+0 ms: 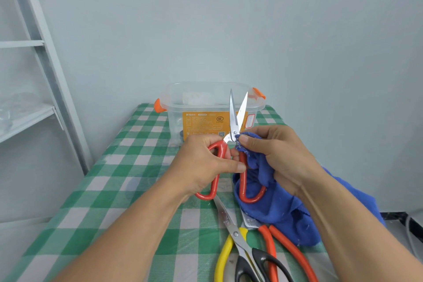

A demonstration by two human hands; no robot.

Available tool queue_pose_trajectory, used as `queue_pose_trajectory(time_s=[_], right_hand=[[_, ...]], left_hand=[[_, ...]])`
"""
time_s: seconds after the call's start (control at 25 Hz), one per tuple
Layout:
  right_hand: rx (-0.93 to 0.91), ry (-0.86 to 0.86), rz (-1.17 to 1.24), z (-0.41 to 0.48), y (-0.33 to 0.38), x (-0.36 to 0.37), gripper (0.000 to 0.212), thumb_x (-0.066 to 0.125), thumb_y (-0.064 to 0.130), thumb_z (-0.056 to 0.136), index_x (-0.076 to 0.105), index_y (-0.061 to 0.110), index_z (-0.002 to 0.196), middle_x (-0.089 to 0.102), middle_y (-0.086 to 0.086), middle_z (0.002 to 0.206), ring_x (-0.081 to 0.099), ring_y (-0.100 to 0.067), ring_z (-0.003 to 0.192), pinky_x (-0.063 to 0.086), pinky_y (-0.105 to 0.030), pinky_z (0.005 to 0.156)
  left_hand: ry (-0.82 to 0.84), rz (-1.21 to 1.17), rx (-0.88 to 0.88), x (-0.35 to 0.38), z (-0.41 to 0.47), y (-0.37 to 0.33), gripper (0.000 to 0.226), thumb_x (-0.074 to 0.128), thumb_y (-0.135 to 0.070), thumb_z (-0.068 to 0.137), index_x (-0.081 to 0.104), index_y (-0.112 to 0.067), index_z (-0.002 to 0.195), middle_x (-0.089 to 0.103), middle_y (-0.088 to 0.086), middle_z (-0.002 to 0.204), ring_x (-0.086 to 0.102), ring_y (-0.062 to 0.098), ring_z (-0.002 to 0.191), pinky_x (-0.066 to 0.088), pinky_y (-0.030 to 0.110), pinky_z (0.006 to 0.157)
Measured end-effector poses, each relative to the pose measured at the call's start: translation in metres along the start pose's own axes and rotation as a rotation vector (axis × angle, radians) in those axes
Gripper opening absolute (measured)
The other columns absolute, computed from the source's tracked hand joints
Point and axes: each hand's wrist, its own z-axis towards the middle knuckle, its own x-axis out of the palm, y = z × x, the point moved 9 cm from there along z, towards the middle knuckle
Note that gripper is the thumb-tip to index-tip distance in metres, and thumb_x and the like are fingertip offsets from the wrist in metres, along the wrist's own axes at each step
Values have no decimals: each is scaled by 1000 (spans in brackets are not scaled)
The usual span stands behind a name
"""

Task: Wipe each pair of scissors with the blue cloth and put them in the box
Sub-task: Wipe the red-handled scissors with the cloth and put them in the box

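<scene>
**Red scissors held open in front of the box**

The table [128, 178], under a green-and-white checked cover, runs from the near edge up to a pale wall. The clear plastic box [174, 98] stands at its far end, with orange latches on both short sides and an orange label [201, 121] on its front wall. Far left of the box, off the table, a white shelf frame [45, 57] leans into view.

The blue cloth [281, 210] lies bunched on the near right of the box and spills over the table's right edge. Nearest the camera from the box lie spare scissors with yellow and black handles [235, 234]. Just beside them is an orange-handled pair [288, 249], its blades tucked partly under the cloth.

Just in front of the box, above the table, the red-handled scissors [233, 117] point upward. Their steel blades are parted in a narrow V that overlaps the box's label. The left hand [201, 165] grips the left red handle loop, fingers curled round it. The right hand [274, 151] pinches a fold of the blue cloth against the scissors just below the pivot screw, and the cloth hangs through and behind the right handle loop.
</scene>
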Motion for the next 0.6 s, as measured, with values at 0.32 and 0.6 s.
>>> queue_pose_trajectory(time_s=[0.32,0.6], right_hand=[[61,-89,163,-4,-4,6,33,73,20,89,68,-12,93,66,-19,69,64,-22,55,56,-32,50],[41,-156,123,-6,-1,1,44,80,13,82,59,-23,97,67,-17,65,67,-22,54,58,-34,50]], left_hand=[[-11,142,37,0,-2,-6,38,94,-15,63,56,-15,60,67,-4,59,75,21,85,60,44,83],[-10,202,42,4,-2,-5,42,94,-25,63,54,-13,65,46,-16,44,40,4,45,41,27,59]])
